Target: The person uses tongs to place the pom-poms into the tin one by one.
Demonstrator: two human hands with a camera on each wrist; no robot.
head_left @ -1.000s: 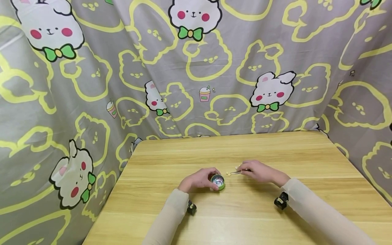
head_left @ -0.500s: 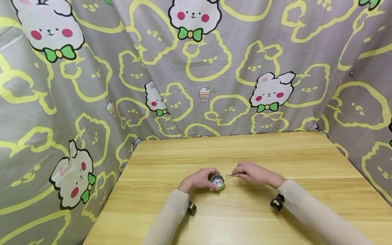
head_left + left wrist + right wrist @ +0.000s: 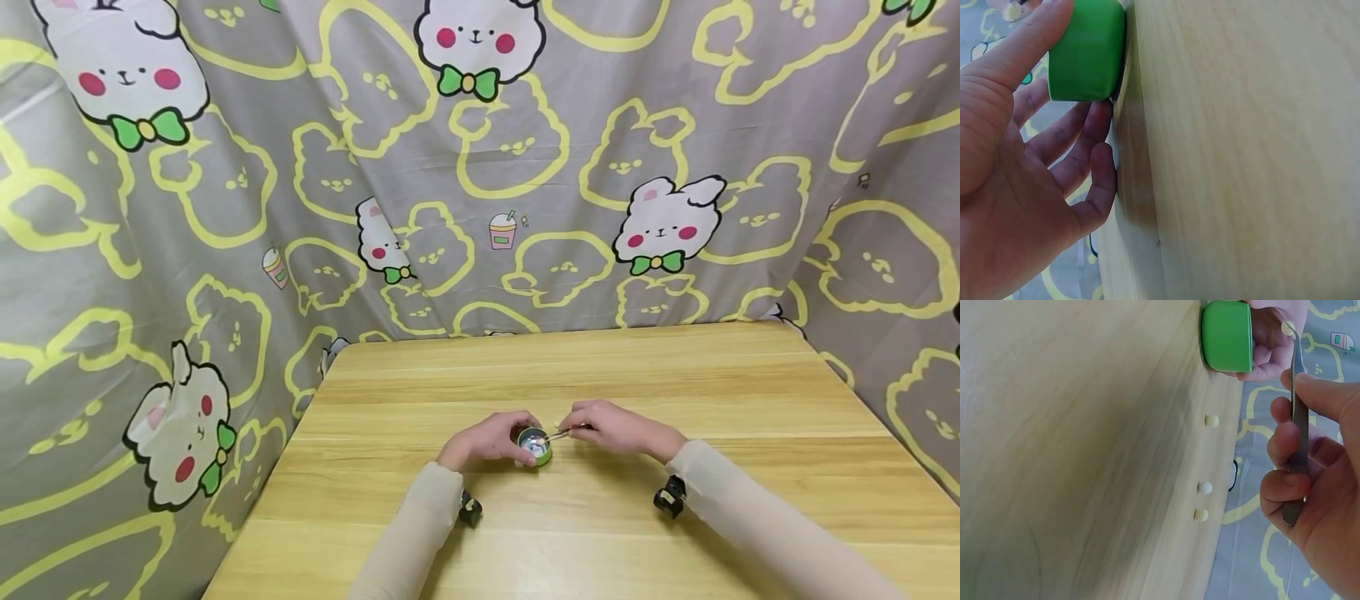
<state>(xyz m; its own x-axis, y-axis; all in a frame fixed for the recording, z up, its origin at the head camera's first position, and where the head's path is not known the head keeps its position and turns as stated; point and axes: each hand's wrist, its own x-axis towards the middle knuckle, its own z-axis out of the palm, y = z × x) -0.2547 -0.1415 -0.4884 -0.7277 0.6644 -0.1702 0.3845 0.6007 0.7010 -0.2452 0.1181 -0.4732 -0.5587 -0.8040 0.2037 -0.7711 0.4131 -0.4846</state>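
My left hand [image 3: 491, 437] holds a small round green tin [image 3: 542, 461] on the table, thumb on the near side and fingers around the far side. The tin is open at the top, with a light patterned inside. In the left wrist view its green wall [image 3: 1085, 53] stands against the tabletop. My right hand [image 3: 622, 427] grips metal tweezers [image 3: 1299, 419] with bent tips. Between those tips sits a small pale yellow ball [image 3: 1288, 327], over the tin's opening in the head view. The right wrist view shows the tin's green side [image 3: 1229, 337] too.
Three small pale balls lie on the table near my right hand: one yellowish ball [image 3: 1212, 420], a whiter ball [image 3: 1205, 487] and another yellowish ball [image 3: 1200, 515]. A patterned grey curtain [image 3: 450, 183] hangs behind and beside the wooden table [image 3: 600, 542].
My right hand has moved left, carrying the ball in the tweezers from the table to above the tin. The left hand and tin have stayed in place.
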